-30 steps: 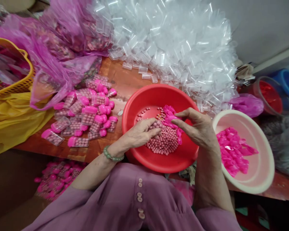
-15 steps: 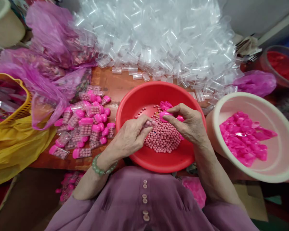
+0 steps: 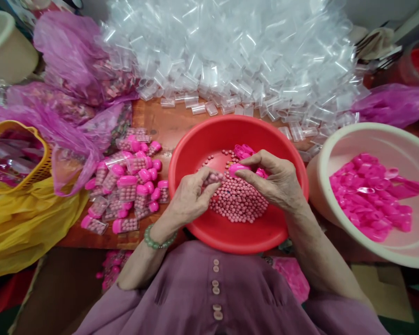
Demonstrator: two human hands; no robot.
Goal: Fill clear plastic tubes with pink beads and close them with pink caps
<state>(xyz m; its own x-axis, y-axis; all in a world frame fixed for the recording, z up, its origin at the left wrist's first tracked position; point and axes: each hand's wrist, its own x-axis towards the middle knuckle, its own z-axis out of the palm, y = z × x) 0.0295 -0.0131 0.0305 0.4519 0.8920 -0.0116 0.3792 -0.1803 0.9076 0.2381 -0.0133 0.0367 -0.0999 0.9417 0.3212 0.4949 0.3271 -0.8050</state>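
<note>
Over the red basin [image 3: 181, 153], my left hand [image 3: 192, 197] is closed round a small clear container [image 3: 213, 177] filled with pink beads. My right hand [image 3: 275, 179] pinches a bright pink cap [image 3: 238, 169] between thumb and fingers, a short gap away from the container's end. Below both hands lies a heap of pink beads [image 3: 239, 202] on the basin's floor. Several pink plastic pieces [image 3: 243, 151] rest behind the beads, partly hidden by my right hand.
Left of the basin lie capped bead containers [image 3: 127, 188]. A large pile of clear empty containers [image 3: 223, 56] spreads behind. To the right, a white tub [image 3: 323, 167] holds pink caps [image 3: 370, 195]. Purple bags [image 3: 70, 51], a yellow basket [image 3: 38, 170] and a yellow bag [image 3: 31, 223] stand at far left.
The view has shifted slightly. Both hands keep their grips, the left on the bead container and the right on the cap, with hardly any movement between them.
</note>
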